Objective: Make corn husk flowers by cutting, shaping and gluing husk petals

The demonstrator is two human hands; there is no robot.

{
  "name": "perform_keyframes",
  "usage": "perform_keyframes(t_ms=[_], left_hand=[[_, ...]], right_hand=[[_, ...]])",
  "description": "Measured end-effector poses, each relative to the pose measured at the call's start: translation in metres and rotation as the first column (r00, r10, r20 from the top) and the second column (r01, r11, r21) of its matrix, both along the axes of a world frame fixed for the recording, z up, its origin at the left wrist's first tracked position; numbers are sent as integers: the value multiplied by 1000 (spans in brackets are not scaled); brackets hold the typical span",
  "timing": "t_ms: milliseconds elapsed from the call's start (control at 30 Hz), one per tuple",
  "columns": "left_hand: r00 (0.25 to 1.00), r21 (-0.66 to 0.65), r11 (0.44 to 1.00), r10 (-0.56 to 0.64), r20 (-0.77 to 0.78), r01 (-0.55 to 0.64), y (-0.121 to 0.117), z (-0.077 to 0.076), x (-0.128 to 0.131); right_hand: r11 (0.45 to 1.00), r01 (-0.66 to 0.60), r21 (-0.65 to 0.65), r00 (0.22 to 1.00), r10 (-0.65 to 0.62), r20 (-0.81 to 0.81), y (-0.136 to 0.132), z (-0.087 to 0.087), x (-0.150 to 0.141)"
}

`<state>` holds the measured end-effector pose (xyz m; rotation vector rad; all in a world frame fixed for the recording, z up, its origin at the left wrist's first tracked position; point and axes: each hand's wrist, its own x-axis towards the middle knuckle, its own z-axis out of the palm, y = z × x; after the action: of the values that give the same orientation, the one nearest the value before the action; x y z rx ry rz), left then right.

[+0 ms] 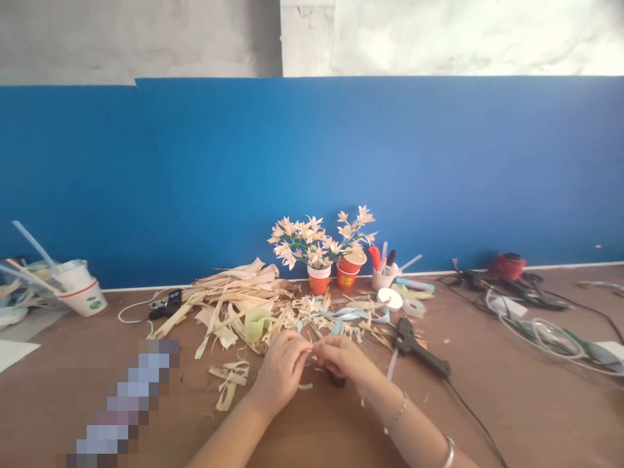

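My left hand (283, 365) and my right hand (344, 359) meet above the front of the table, fingertips pinched together. Whatever lies between the fingers is too small to make out. Partly hidden under my right hand is a tool with a dark handle (336, 379). Just beyond both hands, dried husk strips and scraps (244, 292) are heaped, with a light-blue ribbon (358, 314) and a green roll (256, 324) among them. To the right of my right hand lies a black hot glue gun (414, 344) with a glue stick in its back end.
Pale artificial flowers (305, 237) stand in red paper cups (319, 281) at the back. Beside them are a cup of pens (383, 278) and a tape roll (413, 307). White cups with straws (82, 292) stand left; cables (541, 331) lie right. A blue panel (341, 149) borders the table.
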<state>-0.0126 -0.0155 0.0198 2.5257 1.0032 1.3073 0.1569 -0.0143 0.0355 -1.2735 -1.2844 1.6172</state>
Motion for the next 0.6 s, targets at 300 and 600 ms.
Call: perform_keyframes(t_ms=[300, 600], left_hand=[[997, -9, 997, 81, 20, -81, -1, 2, 1], [994, -142, 986, 99, 38, -93, 2, 3, 3]], right_hand=[[997, 42, 65, 999, -42, -10, 0, 2, 1], [906, 43, 420, 978, -125, 169, 1, -3, -1]])
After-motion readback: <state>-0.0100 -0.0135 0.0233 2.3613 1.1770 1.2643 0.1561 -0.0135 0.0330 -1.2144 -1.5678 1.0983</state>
